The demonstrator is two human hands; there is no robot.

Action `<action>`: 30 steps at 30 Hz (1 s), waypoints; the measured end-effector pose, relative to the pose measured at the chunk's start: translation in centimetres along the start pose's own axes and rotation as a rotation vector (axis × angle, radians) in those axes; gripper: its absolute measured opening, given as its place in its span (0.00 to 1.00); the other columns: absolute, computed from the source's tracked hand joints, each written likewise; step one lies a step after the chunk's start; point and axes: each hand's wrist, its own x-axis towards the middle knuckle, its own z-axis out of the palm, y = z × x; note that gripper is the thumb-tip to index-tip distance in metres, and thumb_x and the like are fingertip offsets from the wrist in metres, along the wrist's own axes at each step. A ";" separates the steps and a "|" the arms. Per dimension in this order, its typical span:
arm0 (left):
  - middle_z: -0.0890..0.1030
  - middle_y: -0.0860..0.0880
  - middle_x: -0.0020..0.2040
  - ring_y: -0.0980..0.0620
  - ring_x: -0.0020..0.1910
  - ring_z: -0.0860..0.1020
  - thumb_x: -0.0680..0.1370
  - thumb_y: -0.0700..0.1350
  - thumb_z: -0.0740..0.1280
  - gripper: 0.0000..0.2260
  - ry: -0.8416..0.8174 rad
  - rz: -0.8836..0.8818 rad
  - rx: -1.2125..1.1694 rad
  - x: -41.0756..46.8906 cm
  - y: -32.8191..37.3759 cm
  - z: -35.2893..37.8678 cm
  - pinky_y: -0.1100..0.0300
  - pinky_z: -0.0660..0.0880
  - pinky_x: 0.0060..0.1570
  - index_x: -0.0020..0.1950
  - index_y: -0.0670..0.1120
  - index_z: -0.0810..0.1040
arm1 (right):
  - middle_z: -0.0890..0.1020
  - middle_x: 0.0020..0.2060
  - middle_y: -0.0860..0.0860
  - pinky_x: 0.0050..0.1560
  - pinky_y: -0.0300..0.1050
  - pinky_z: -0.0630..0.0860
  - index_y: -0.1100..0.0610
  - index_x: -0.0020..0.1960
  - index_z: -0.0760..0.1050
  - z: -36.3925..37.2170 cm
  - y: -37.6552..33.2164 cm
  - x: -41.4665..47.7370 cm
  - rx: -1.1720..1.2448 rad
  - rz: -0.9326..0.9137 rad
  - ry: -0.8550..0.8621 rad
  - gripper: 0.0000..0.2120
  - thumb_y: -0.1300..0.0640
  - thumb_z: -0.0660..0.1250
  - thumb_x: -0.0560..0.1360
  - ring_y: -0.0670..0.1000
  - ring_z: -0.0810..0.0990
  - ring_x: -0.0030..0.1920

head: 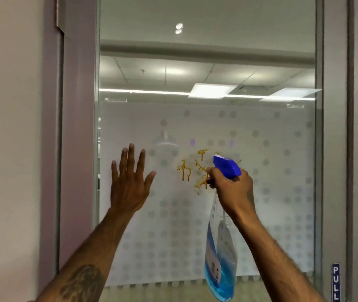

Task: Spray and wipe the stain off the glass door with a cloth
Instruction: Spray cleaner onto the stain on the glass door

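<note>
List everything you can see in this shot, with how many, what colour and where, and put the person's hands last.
Glass door with frosted dotted film: one, clear above and whitish below, filling the middle.
Orange-brown dripping stain: one splattered patch, on the glass at mid-height, between the hands.
Clear plastic spray bottle with blue trigger head: one, a little blue liquid at its bottom, nozzle aimed at the stain.
Grey door frame: one, at right.
Dark PULL sign with white letters: one, low on the frame.
Cloth: none visible.
Left hand: open, fingers spread, at the glass left of the stain; contact unclear.
Right hand: wrapped around the bottle's neck.
</note>
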 end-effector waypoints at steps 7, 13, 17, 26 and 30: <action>0.49 0.42 0.84 0.42 0.83 0.48 0.82 0.65 0.50 0.34 0.162 0.026 0.123 0.5 -1.7 4.6 0.36 0.48 0.79 0.84 0.48 0.51 | 0.84 0.30 0.50 0.36 0.46 0.78 0.47 0.33 0.74 1.1 0.9 0.1 -0.102 0.005 0.085 0.11 0.52 0.71 0.73 0.50 0.83 0.33; 0.49 0.43 0.84 0.43 0.83 0.47 0.81 0.66 0.52 0.35 0.222 0.035 0.120 0.6 -2.0 5.5 0.37 0.46 0.80 0.84 0.49 0.51 | 0.84 0.32 0.56 0.32 0.43 0.76 0.52 0.35 0.76 1.2 1.2 0.6 -0.194 -0.003 0.132 0.12 0.47 0.71 0.73 0.52 0.81 0.33; 0.49 0.43 0.84 0.43 0.83 0.47 0.81 0.65 0.51 0.35 0.225 0.035 0.108 0.7 -1.9 5.4 0.37 0.47 0.79 0.84 0.50 0.51 | 0.83 0.31 0.59 0.32 0.44 0.76 0.49 0.33 0.70 1.1 0.8 0.3 -0.199 -0.025 0.149 0.14 0.49 0.71 0.74 0.57 0.82 0.35; 0.49 0.43 0.84 0.42 0.83 0.48 0.82 0.65 0.51 0.35 0.271 0.055 0.097 0.6 -1.9 5.5 0.37 0.47 0.79 0.84 0.49 0.50 | 0.85 0.35 0.58 0.36 0.50 0.79 0.52 0.34 0.79 -4.4 0.3 -0.5 -0.170 -0.003 0.209 0.09 0.51 0.72 0.72 0.60 0.83 0.39; 0.49 0.42 0.84 0.41 0.83 0.48 0.82 0.65 0.51 0.35 0.274 0.064 0.099 0.5 -1.9 5.6 0.36 0.48 0.79 0.84 0.48 0.51 | 0.84 0.37 0.62 0.39 0.53 0.78 0.51 0.35 0.79 -7.1 1.1 -0.6 -0.203 0.037 0.252 0.08 0.53 0.71 0.73 0.62 0.82 0.38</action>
